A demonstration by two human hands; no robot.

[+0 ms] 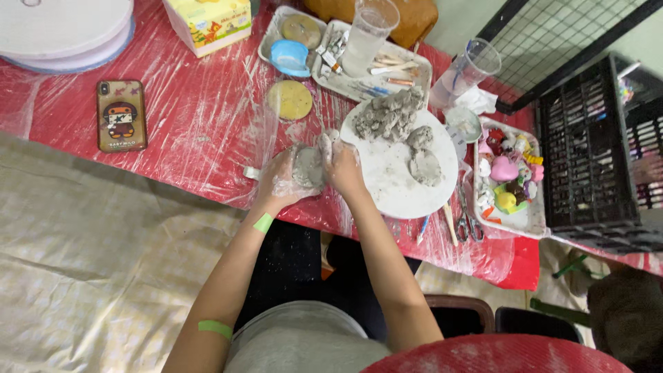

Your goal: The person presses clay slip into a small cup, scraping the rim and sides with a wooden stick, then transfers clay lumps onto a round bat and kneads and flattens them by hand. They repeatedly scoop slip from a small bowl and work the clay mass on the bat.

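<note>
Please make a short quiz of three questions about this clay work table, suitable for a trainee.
1. True or false: both hands press the same lump of grey clay.
2. What lies on the round white board?
A. a phone
B. grey clay pieces
C. scissors
3. Which object lies far left on the red table, apart from the hands?

Key
1. True: the left hand and the right hand close around it together.
2. B: a large rough clay pile and smaller lumps rest on it.
3. A phone in a cartoon case.
</note>
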